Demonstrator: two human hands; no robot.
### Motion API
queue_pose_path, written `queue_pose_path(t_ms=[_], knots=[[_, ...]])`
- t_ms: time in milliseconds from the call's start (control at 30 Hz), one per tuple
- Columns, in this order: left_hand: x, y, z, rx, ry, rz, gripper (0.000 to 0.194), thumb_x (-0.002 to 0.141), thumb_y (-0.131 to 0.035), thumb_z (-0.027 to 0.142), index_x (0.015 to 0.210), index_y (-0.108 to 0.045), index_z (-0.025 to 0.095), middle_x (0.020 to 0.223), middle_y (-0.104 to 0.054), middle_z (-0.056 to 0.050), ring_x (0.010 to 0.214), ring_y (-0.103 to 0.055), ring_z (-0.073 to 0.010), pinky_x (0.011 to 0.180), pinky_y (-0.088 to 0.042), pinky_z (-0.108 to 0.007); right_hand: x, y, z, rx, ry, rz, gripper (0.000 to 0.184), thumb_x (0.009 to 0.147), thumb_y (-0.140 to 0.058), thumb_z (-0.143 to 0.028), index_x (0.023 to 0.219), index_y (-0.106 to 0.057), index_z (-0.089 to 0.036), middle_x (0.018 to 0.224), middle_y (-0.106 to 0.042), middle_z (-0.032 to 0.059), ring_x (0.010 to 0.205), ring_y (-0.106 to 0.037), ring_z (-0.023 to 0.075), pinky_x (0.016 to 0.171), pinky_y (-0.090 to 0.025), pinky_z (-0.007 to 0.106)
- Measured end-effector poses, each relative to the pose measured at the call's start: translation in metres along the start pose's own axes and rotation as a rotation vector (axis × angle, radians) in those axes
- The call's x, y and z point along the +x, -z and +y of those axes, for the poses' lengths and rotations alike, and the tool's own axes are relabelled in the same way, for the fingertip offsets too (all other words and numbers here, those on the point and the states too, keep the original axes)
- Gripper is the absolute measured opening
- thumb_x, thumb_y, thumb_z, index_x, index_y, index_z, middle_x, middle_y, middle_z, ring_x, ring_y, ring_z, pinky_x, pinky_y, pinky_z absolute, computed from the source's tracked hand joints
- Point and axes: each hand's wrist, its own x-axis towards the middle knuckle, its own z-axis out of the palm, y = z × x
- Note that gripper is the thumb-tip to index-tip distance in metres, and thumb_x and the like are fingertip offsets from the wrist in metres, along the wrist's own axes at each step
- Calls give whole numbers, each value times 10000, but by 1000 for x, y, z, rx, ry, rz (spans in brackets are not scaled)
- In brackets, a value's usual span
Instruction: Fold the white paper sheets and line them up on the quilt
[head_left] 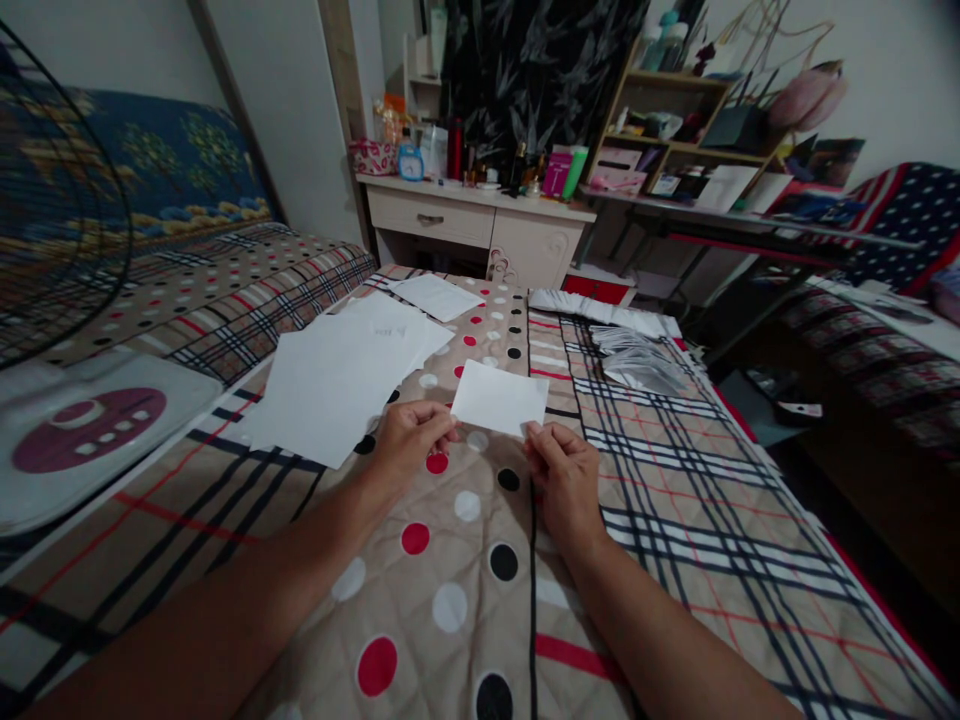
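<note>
A small white rectangular sheet of paper point(501, 398) is held just above a quilted bedspread point(465, 560) with dots and plaid stripes. My left hand point(409, 440) pinches its near left corner. My right hand point(564, 480) pinches its near right corner. Both hands have their fingers closed on the paper's edge. A loose spread of larger white sheets point(337, 380) lies on the bedspread just left of my left hand, and one more white sheet point(436, 296) lies farther back.
A pile of silvery folded pieces point(637, 355) lies to the right of the paper. A fan's white base point(82, 430) and its wire cage point(60, 190) stand at the left. A cluttered dresser point(480, 215) and shelves point(675, 130) line the back wall.
</note>
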Motion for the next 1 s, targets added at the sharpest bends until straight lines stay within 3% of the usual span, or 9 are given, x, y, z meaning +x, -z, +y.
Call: queue_pose_path(t_ms=[200,367,600,700,833,1000], knots=[[0,2,1,-70,87,-118,236,742,-634,357,634,-590,152,554,-576,18,426,-465,-63,409,-324,-182,2,9,-1,-35,34,-102,400,780,-650,-405,507,-449,-193,496,-376,-49,455,-268,77,437,-197,248],[3,3,0,-3,19,-102,312,735,-669,427,625,-566,154,492,-490,47,402,-399,-59,391,-275,-188,3,12,-1,-116,89,-172,471,809,-627,-398,470,-370,-195,464,-298,-61,452,-235,75,446,-203,243],[7,7,-2,246,-152,-56,386,794,-607,384,508,-462,169,471,-430,43,445,-403,-70,426,-287,-198,8,4,-1,-78,49,-162,224,733,-737,-384,723,-646,-179,683,-588,-7,610,-481,119,551,-370,238],[8,5,-3,211,-209,-17,224,746,-689,358,716,-597,156,644,-588,12,586,-556,-108,516,-411,-196,10,4,1,-133,120,-127,214,729,-745,-348,668,-639,-172,667,-558,-8,629,-472,122,563,-367,238],[8,2,-4,114,-197,-51,514,652,-773,258,1123,-595,150,923,-699,-56,800,-664,-167,676,-526,-247,11,7,3,-130,159,-123,274,742,-742,-373,621,-602,-171,612,-491,-26,581,-421,100,523,-323,224],[10,3,-6,0,-206,-91,559,680,-760,242,1188,-557,124,889,-705,-51,785,-674,-152,719,-536,-251,14,9,7,31,26,-139,452,868,-571,-526,585,-519,-177,512,-422,-40,467,-334,75,445,-225,221]])
